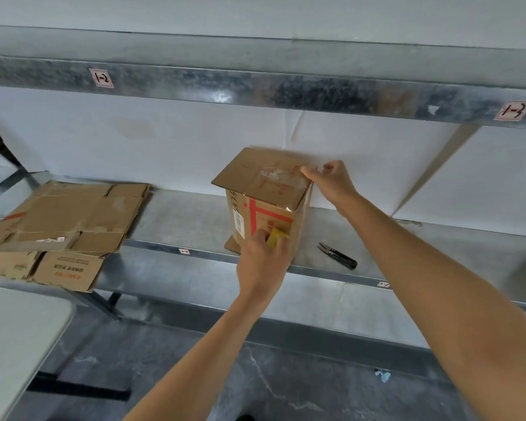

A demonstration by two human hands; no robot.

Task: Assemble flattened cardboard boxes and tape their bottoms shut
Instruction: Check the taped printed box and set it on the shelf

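Left hand (263,262) grips a yellow object (276,238), perhaps tape, against the box (268,205) front at the shelf (176,220) lip. Right hand (331,180) pinches its top right corner. Open shelf flanks it, with snips (337,255) right and flattened boxes (64,226) left.

matt cardboard box (264,205), glossy tape, mottled galvanized metal shelf (195,220)

Box (268,205) on shelf (176,220) between hands: left hand (263,262), tape (276,238) in it, at near face; right hand (331,180) on top far corner. Flat boxes (64,226) well left of hands. Snips (337,256) on shelf, right of left hand.
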